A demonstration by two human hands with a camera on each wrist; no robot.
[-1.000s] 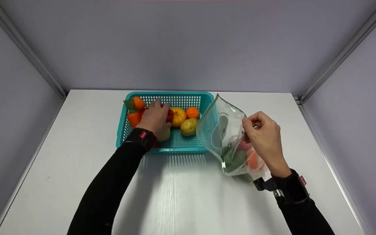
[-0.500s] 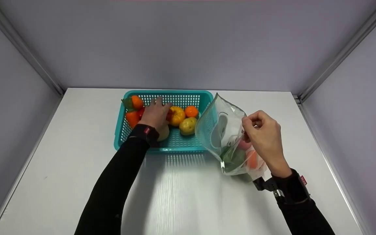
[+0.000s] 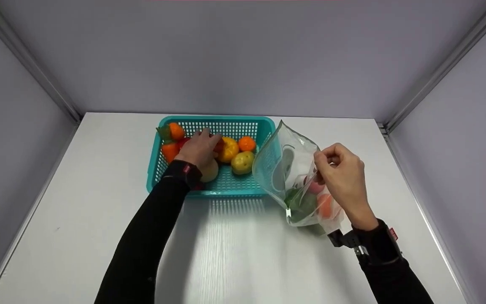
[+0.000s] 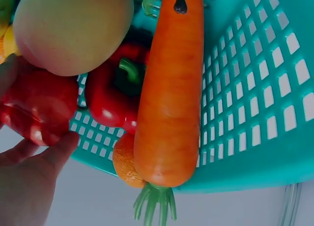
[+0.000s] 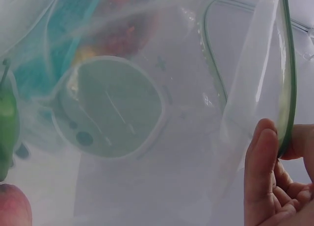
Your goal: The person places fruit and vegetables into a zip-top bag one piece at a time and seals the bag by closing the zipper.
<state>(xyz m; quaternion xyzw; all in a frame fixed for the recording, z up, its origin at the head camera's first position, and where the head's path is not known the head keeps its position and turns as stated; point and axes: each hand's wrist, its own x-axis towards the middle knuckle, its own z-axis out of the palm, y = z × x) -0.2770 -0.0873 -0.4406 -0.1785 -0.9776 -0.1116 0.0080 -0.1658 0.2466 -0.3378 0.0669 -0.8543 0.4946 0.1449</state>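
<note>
My left hand (image 3: 198, 148) reaches into a turquoise basket (image 3: 222, 193). In the left wrist view, its thumb and fingers curl round a shiny, ridged red fruit (image 4: 41, 107), like a pomegranate. A pale peach (image 4: 73, 32) lies right against that fruit, and a red bell pepper (image 4: 110, 96) sits beside it. To the right, my right hand (image 3: 346, 181) pinches the green-edged rim of a clear zip bag (image 3: 268, 162), whose mouth gapes toward the basket. Inside the bag are a green pepper (image 5: 7, 133), a pink fruit (image 3: 315, 186) and an orange piece (image 3: 325, 206).
Also in the basket are a large carrot (image 4: 169, 98), a yellow pumpkin-like piece (image 3: 228, 150), a potato (image 3: 243, 163) and a small orange (image 3: 247, 144). The basket stands near the back edge of a white table (image 3: 78, 219), with grey walls (image 3: 243, 59) around it.
My left hand stays at the red fruit, its wrist shifting only slightly. The right hand and the bag keep nearly the same place.
</note>
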